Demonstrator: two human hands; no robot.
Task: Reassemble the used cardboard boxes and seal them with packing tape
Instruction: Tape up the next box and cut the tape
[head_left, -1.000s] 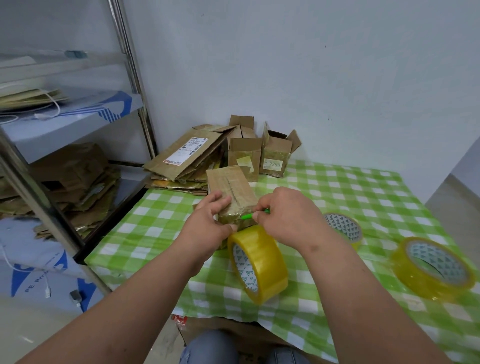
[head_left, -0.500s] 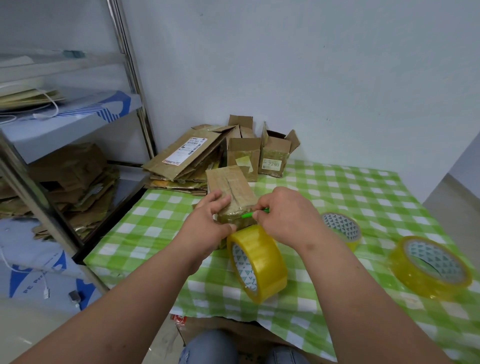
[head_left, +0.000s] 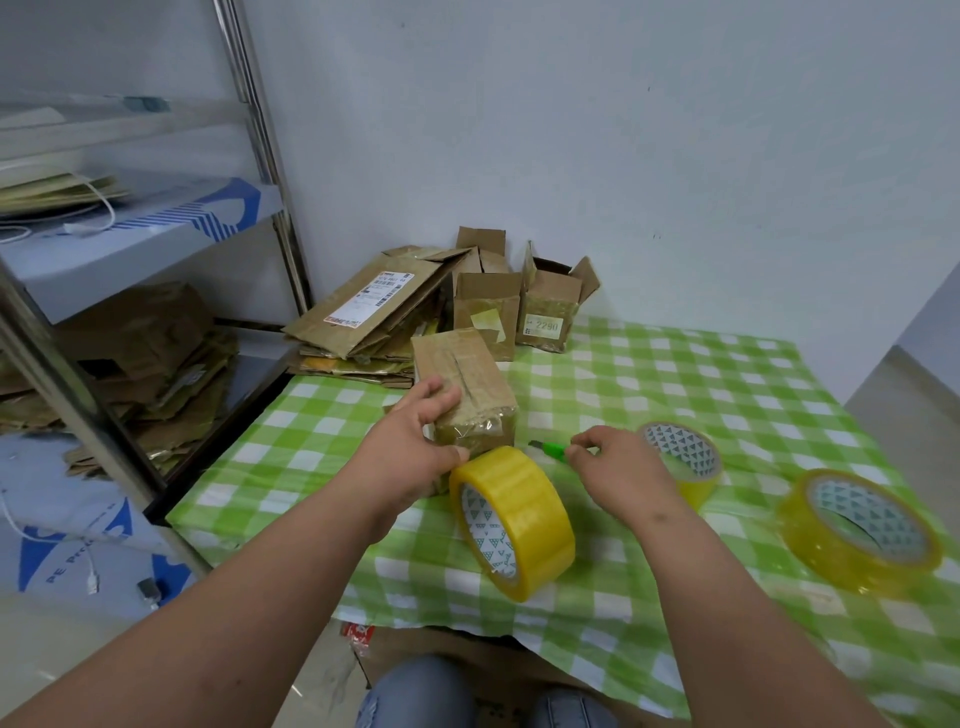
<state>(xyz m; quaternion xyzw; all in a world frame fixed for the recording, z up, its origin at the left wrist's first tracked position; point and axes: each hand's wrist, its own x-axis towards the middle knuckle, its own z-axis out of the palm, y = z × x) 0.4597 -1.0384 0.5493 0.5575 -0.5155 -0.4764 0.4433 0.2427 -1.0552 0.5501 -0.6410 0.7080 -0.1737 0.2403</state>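
Observation:
A small closed cardboard box (head_left: 467, 374) lies on the green checked tablecloth (head_left: 727, 384), its near end wrapped in clear tape. My left hand (head_left: 415, 441) grips the box's near left corner. A yellow tape roll (head_left: 511, 519) stands on its edge just in front of the box. My right hand (head_left: 618, 467) is to the right of the box and pinches a small green cutter (head_left: 550, 448) that points toward it.
Two more tape rolls, one (head_left: 685, 457) partly behind my right hand and one (head_left: 857, 530) at the right, lie flat. Flattened cardboard (head_left: 363, 312) and two open boxes (head_left: 550, 312) stand at the back by the wall. A metal shelf (head_left: 130, 249) holding more cardboard is at the left.
My right hand has drawn the green cutter away from the box's near end, to the right and down toward the table. My left hand stays on the box.

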